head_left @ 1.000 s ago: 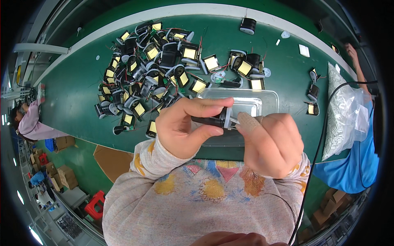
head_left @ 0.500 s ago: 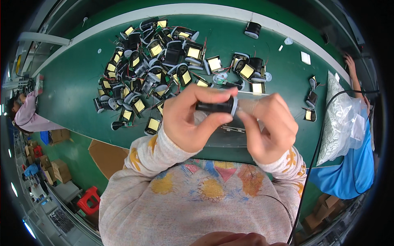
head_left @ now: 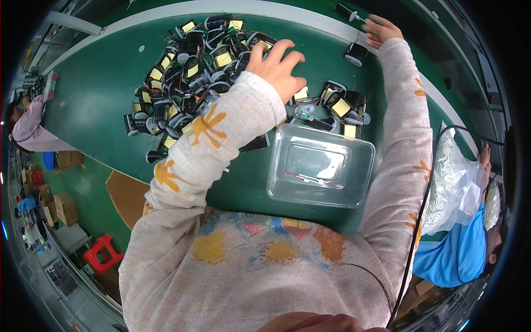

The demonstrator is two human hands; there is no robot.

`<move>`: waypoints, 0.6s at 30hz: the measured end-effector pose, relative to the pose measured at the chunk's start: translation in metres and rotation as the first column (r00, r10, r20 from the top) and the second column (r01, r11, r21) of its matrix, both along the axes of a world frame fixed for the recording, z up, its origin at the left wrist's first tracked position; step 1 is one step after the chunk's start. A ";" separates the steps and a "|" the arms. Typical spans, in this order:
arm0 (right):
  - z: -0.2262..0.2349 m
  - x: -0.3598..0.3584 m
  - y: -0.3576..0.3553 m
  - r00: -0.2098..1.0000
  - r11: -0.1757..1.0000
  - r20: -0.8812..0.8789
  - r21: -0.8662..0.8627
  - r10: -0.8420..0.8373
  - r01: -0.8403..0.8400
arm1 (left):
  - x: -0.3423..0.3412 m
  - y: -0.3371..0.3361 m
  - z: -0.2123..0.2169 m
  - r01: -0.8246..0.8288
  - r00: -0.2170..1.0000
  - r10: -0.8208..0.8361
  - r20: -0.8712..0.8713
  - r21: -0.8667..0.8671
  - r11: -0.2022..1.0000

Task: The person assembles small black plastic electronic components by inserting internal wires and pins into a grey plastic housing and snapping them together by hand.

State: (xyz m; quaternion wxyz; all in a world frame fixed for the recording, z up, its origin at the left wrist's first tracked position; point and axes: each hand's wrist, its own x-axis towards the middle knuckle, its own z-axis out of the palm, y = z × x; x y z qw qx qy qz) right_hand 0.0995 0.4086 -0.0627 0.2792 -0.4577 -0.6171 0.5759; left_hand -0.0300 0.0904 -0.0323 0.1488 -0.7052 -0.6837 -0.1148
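Over the right part of a heap of black plastic housings point(head_left: 193, 83) with yellow pads and thin wires, my left hand point(head_left: 276, 69) hangs with fingers spread and nothing visible in it. At the far right, my right hand point(head_left: 383, 32) reaches to the white table rim, fingers apart. Just past its fingertips is a black cylindrical part point(head_left: 347, 11) with a pale disc end, beyond the rim; whether it touches anything is unclear. Another black cylindrical part point(head_left: 355, 54) lies below that hand. A clear plastic box point(head_left: 271, 177) holding thin wired strips point(head_left: 312, 180) sits in front of me.
Several more housings point(head_left: 343, 105) lie right of the heap. A bag of white pieces point(head_left: 448, 182) rests at the table's right, beside a person in blue point(head_left: 456, 243). A black cable point(head_left: 423, 205) runs down the right. Another person point(head_left: 36, 122) sits far left.
My hands have parted and no longer hold the black cylindrical part between them. The left went up over the heap, the right far up to the rim. A black part now shows beyond that rim.
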 end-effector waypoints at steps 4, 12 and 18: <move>0.020 0.020 -0.007 0.973 0.917 0.172 0.391 -0.152 0.074 | -0.007 -0.005 0.013 0.102 0.956 -0.098 0.278 0.002 0.995; 0.095 0.077 -0.244 0.646 0.441 0.487 0.477 0.587 -0.760 | -0.006 -0.040 0.032 0.082 0.359 -0.190 0.914 0.172 0.982; 0.056 0.089 -0.298 0.508 0.354 0.676 0.367 0.534 -0.860 | 0.011 -0.054 0.035 0.109 0.074 -0.167 0.983 0.159 0.981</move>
